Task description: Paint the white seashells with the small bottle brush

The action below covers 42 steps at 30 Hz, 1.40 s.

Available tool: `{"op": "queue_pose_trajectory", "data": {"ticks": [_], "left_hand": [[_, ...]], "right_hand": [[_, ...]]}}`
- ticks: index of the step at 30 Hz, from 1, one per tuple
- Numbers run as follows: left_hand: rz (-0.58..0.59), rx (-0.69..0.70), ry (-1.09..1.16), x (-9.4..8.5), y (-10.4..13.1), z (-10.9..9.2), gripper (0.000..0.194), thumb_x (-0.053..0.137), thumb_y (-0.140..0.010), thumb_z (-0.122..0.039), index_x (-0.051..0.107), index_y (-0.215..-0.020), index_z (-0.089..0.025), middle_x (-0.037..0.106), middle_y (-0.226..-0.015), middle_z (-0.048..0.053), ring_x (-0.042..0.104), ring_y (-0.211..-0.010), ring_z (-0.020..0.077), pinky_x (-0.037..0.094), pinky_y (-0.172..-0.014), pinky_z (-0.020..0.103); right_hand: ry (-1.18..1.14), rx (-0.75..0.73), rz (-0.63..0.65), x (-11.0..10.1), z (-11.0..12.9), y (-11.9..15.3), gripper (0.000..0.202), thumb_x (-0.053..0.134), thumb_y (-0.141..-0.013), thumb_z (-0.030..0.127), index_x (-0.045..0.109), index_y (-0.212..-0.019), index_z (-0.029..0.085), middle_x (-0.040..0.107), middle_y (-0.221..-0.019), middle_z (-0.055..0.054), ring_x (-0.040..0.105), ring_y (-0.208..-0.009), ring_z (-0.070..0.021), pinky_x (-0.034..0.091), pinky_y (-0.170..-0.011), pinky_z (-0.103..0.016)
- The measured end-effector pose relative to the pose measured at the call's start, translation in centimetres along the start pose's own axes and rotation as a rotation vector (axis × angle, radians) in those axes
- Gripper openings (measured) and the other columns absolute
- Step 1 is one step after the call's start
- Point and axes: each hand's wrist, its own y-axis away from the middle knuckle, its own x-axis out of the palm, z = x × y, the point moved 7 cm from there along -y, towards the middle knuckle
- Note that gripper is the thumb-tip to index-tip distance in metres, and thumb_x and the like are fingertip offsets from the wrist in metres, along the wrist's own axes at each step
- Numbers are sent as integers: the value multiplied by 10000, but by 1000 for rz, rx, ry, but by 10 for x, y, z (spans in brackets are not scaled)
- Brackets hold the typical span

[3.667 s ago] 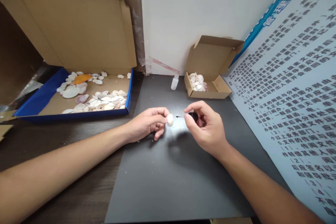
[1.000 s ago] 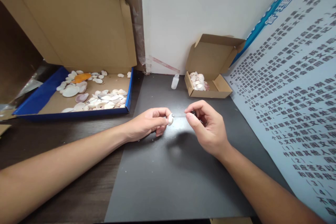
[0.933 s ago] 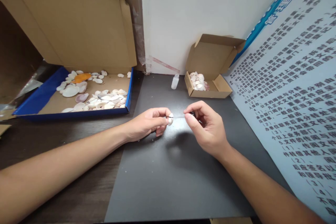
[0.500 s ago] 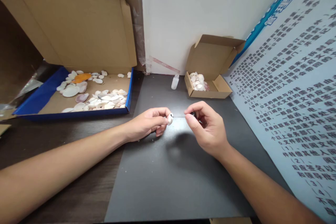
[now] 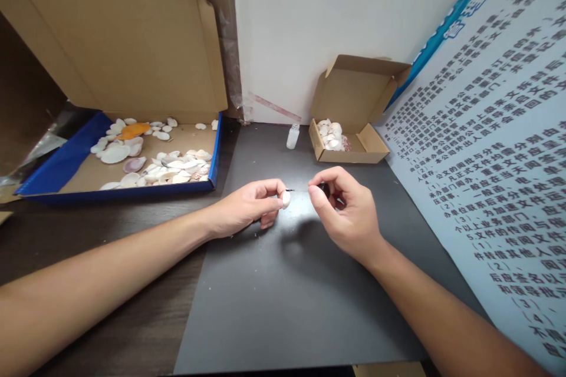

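Small white shell (image 5: 286,199) in the left hand (image 5: 245,209), dark tip of a brush (image 5: 325,189) at its upper edge.
The shell — pale, rounded, plain-looking — is raised above the grey mat (image 5: 265,318), pinched between left thumb and forefinger. The right hand (image 5: 345,206) has its fingers curled tight round the brush's black handle — whether the tip touches shell, I can't tell.

Light: moderate, apparently overhead | Glare: white patch on mat (image 5: 283,306) between left hand (image 5: 250,206) and right hand (image 5: 347,212) | Shadow: soft-edged, below glare | Tone: wall (image 5: 340,12) bright, far left darkest | Distortion: poster (image 5: 495,177) stretched at right edge | Focus: slightly soft, brush tip (image 5: 289,190) barely resolved
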Motion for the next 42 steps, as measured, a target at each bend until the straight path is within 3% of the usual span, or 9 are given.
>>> {"op": "queue_pose_trajectory", "data": {"ticks": [4, 8, 13, 17, 21, 24, 28, 32, 42], "left_hand": [[-4, 10, 14, 0, 0, 0, 152, 647, -862, -295, 538, -840, -191, 462, -537, -74, 399, -482, 67, 353, -500, 196], [-13, 7, 39, -1, 0, 0, 137, 646, -850, -267, 536, -830, -189, 460, -546, -72, 405, -490, 68, 358, -503, 196], [-17, 4, 49, -1, 1, 0, 114, 641, -833, -230, 534, -837, -192, 462, -578, -69, 416, -503, 68, 355, -511, 196], [-1, 6, 27, -2, 1, 1, 88, 611, -853, -210, 526, -839, -194, 458, -572, -71, 420, -504, 67, 354, -524, 198], [1, 4, 7, -2, 1, 1, 78, 599, -858, -205, 522, -849, -197, 456, -564, -73, 423, -507, 69, 348, -527, 197], [1, 6, -2, -2, 2, 0, 78, 598, -854, -208, 522, -844, -196, 463, -593, -68, 429, -518, 67, 351, -534, 197], [-9, -1, 9, -1, 2, -1, 89, 607, -844, -224, 521, -846, -200, 469, -606, -67, 440, -514, 67, 356, -531, 196], [-12, -6, 35, 0, 2, -2, 125, 641, -803, -224, 521, -803, -189, 471, -630, -63, 438, -510, 61, 365, -515, 196], [-25, -39, 101, 1, 1, -1, 114, 644, -781, -210, 533, -789, -184, 469, -583, -62, 455, -509, 74, 385, -504, 197]], "right_hand": [[-28, 3, 49, 3, 0, -1, 55, 584, -875, 220, 581, -821, 211, 374, -556, 84, 366, -467, -79, 307, -461, -230], [42, -5, -25, -2, 1, -1, 45, 592, -862, 201, 584, -819, 211, 354, -552, 85, 349, -470, -81, 308, -474, -239], [4, -15, 13, 0, 2, 1, 46, 592, -866, 205, 585, -821, 211, 359, -552, 86, 352, -463, -76, 300, -461, -232], [29, -9, -36, -3, 2, 1, 39, 599, -860, 206, 589, -823, 213, 373, -553, 83, 356, -470, -81, 310, -471, -237], [6, -14, 16, 0, 3, 0, 25, 600, -856, 221, 599, -831, 219, 397, -547, 79, 371, -463, -87, 308, -459, -243], [50, -19, -30, -3, 4, 0, 28, 608, -843, 208, 598, -819, 219, 388, -547, 78, 366, -474, -91, 323, -478, -248], [-31, -7, 23, 0, 2, 1, 11, 596, -861, 222, 596, -849, 224, 393, -553, 79, 372, -466, -89, 310, -460, -243], [-8, 7, -21, -2, 0, 1, 19, 603, -856, 216, 592, -869, 225, 380, -559, 80, 367, -477, -92, 311, -473, -247], [-78, 26, 15, -1, -2, -1, 38, 581, -867, 222, 567, -903, 226, 347, -581, 82, 353, -479, -89, 286, -457, -242]]}}
